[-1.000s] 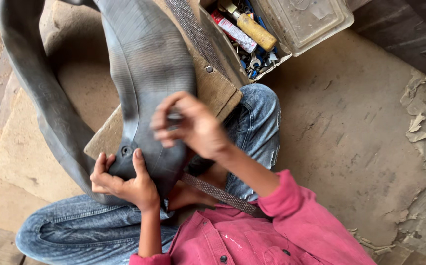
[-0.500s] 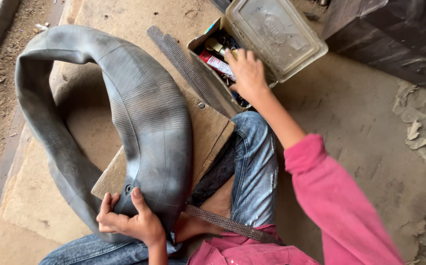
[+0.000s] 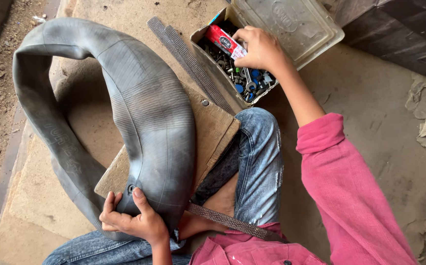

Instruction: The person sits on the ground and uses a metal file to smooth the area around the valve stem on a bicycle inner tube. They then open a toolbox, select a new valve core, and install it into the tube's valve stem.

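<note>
Matt grey ribbed rubber inner tube (image 3: pixel 144 118) at centre left, rough worn wooden board (image 3: pixel 213 132) under it, glossy red tube (image 3: pixel 224 41) and small metal parts in cardboard box (image 3: pixel 208 59) at top, cloudy plastic lid (image 3: pixel 296 24), faded denim jeans (image 3: pixel 257 162), rough concrete floor (image 3: pixel 370 98).

Pink long-sleeved shirt (image 3: pixel 350 196), blue jeans (image 3: pixel 259 162)

Soft, even daylight, moderately bright; faint shadow under the black rubber inner tube (image 3: pixel 144 113); sharp focus, no glare, slight wide-angle stretch at edges.
</note>
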